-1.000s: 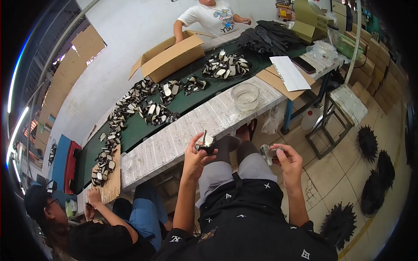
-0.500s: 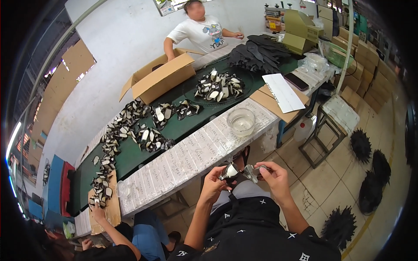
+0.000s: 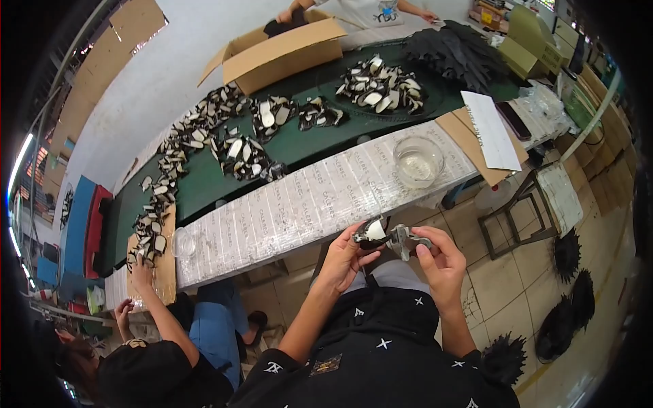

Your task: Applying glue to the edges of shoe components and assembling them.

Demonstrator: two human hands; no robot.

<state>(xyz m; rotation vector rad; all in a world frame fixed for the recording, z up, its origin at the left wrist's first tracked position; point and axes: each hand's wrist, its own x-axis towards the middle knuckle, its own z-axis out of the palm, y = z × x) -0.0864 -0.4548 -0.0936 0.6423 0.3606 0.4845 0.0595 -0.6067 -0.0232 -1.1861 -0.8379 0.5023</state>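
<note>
Between the thumb and fingers of my left hand [image 3: 342,264] is a small curved black piece with a white patch [image 3: 375,231]. My right hand [image 3: 443,265] is closed on a crumpled shiny grey-black piece [image 3: 403,243], held close beside the first one. Whether the two pieces are joined, I cannot tell. Both hands are above my lap, just in front of the bench edge. Several similar black-and-white pieces lie in piles [image 3: 382,87] on the green bench top beyond.
A plastic-wrapped ledge [image 3: 292,221] carries a round clear tub [image 3: 419,162]. An open carton [image 3: 286,60] stands behind it, with a person's hand above it. At left, a co-worker's hand [image 3: 141,275] touches pieces on a cardboard sheet. A stool [image 3: 527,211] stands at right.
My view has shifted, so the bench sits higher in the picture. Both hands still hold their pieces, now closer together. Across the bench, a person's hand has lifted something dark at the carton.
</note>
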